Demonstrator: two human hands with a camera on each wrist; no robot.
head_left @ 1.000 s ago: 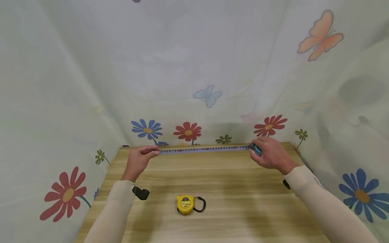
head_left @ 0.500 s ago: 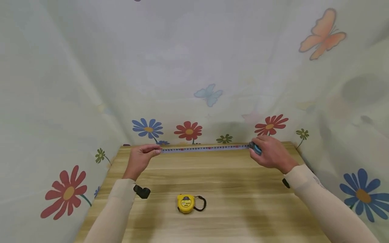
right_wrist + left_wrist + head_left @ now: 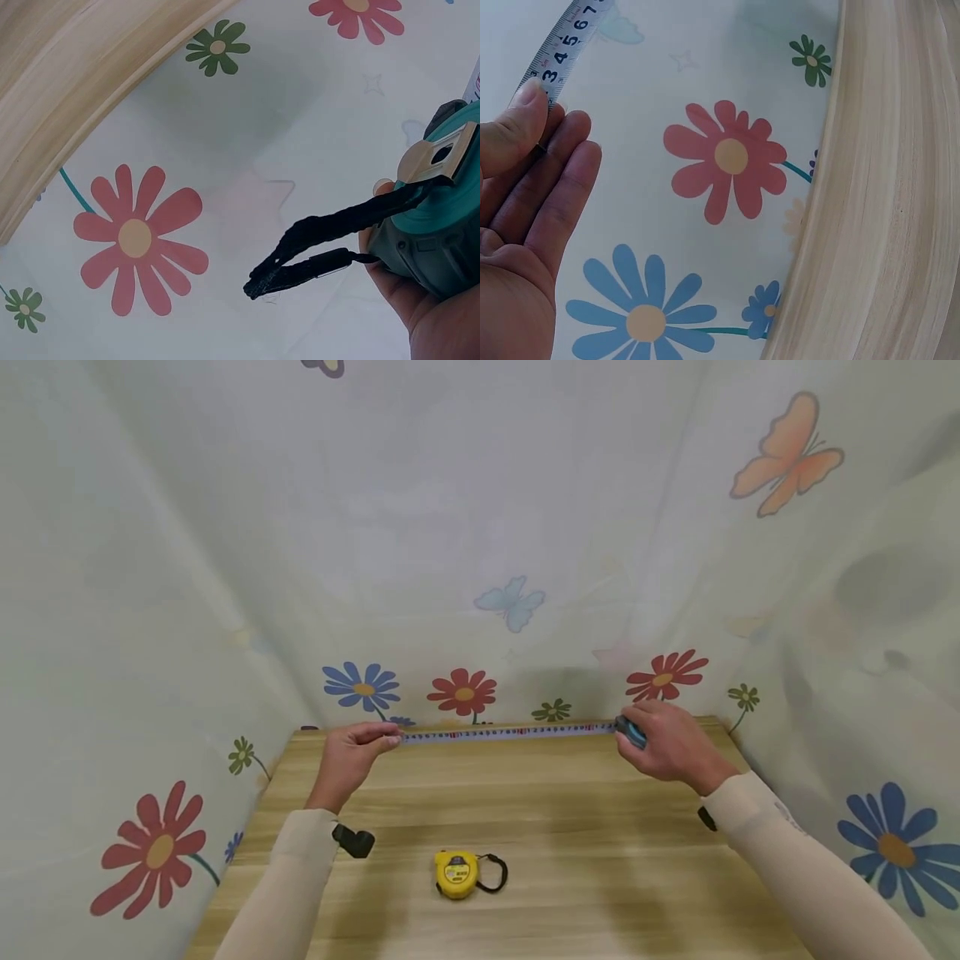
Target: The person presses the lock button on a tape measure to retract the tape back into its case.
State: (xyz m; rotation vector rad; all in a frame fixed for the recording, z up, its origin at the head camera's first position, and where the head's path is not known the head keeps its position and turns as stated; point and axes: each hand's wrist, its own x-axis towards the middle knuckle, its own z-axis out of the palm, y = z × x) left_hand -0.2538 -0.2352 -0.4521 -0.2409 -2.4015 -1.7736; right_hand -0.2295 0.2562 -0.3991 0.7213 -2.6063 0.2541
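Between the two hands a white tape measure blade [image 3: 495, 733] with black and red numerals runs nearly level, held up off the tabletop. My left hand [image 3: 351, 760] pinches its end between thumb and fingertips; in the left wrist view the thumb [image 3: 526, 112] lies over the blade near the low numerals, and the very tip is covered. My right hand [image 3: 671, 743] grips the teal and black tape measure [image 3: 431, 232], whose black wrist strap [image 3: 330, 229] hangs loose. A second tape measure, yellow [image 3: 456, 874] with a black strap loop, lies on the table below the blade.
The wooden table [image 3: 525, 827] ends at a pale curtain [image 3: 480, 510] printed with flowers and butterflies, which encloses the back and both sides. A black wrist mount [image 3: 354, 842] sits at the left sleeve.
My left hand has shifted slightly right, and a little of the blade has slid into the case, so the stretch between the hands is shorter. The yellow tape measure stays put.
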